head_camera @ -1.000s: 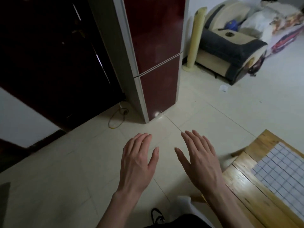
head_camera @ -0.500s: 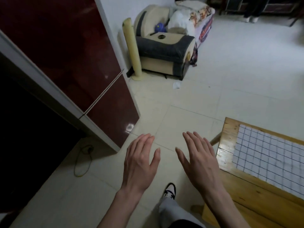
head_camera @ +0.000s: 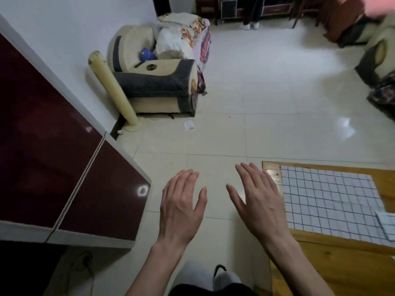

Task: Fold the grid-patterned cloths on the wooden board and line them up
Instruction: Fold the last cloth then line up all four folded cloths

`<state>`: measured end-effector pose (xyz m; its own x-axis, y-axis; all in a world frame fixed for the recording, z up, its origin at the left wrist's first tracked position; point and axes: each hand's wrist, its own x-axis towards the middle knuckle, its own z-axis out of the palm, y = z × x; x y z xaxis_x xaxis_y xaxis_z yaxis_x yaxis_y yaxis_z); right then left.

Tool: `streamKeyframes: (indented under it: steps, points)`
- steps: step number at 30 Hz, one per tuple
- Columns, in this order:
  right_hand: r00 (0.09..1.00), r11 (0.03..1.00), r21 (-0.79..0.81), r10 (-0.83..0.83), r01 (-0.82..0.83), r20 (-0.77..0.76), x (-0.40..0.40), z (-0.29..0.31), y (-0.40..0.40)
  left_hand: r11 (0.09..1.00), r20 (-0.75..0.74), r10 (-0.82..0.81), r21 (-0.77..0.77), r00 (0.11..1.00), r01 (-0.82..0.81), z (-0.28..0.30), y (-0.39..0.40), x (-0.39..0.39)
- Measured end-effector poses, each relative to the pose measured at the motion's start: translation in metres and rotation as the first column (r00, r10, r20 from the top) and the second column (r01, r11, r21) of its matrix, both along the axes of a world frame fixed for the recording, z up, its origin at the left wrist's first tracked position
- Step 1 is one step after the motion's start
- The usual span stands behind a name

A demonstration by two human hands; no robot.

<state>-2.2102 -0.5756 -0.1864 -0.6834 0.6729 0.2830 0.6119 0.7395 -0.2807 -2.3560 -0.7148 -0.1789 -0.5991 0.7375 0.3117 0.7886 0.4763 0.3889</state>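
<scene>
Hovering flat-fingered and empty, the left hand [head_camera: 181, 207] and right hand [head_camera: 257, 205] had yet to reach the unfolded grid-patterned cloth [head_camera: 329, 201] on the wooden board [head_camera: 342, 268]; gripping an edge seemed next.

Just right of the right hand [head_camera: 259, 201], the wooden board [head_camera: 333, 261] is yellowish planked wood with visible grain and a soft sheen. On it lies a grid-patterned cloth [head_camera: 329, 199], thin, matt and smooth, pale with dark lines. Under both hands the floor tiles [head_camera: 267, 116] are cream and glossy, throwing back light patches. Left of the left hand [head_camera: 181, 206], the cabinet doors [head_camera: 53, 146] are dark red and highly polished, with a bright reflected ring. Far ahead of the hands, the armchair [head_camera: 154, 82] has matt cream upholstery and coarse dark grey fabric.
</scene>
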Motion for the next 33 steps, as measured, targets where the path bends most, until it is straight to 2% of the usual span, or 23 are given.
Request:
streamKeyframes:
  steps: [7,13,18,23,27,33]
  points:
    - [0.968,0.969,-0.02,-0.248,0.248,-0.025,-0.01,-0.001,0.057,0.969,0.02,-0.246,0.04,0.969,0.245,-0.003,0.101,-0.046]
    - [0.882,0.882,-0.03,-0.471,0.47,-0.036,-0.025,-0.009,0.092,0.871,0.056,-0.49,0.053,0.87,0.488,-0.01,0.189,-0.08]
    - [0.741,0.743,-0.047,-0.67,0.668,-0.045,-0.043,-0.011,0.113,0.731,0.063,-0.682,0.073,0.728,0.678,-0.013,0.258,-0.1]
    - [0.57,0.573,-0.063,-0.82,0.817,-0.053,-0.043,-0.02,0.131,0.538,0.043,-0.843,0.069,0.536,0.84,-0.022,0.316,-0.097]
    - [0.439,0.441,-0.075,-0.898,0.894,-0.042,-0.032,-0.024,0.139,0.399,0.035,-0.917,0.086,0.398,0.913,-0.024,0.348,-0.078]
    - [0.223,0.224,-0.139,-0.974,0.965,-0.021,-0.005,-0.035,0.157,0.255,0.069,-0.966,0.088,0.249,0.963,-0.034,0.395,-0.035]
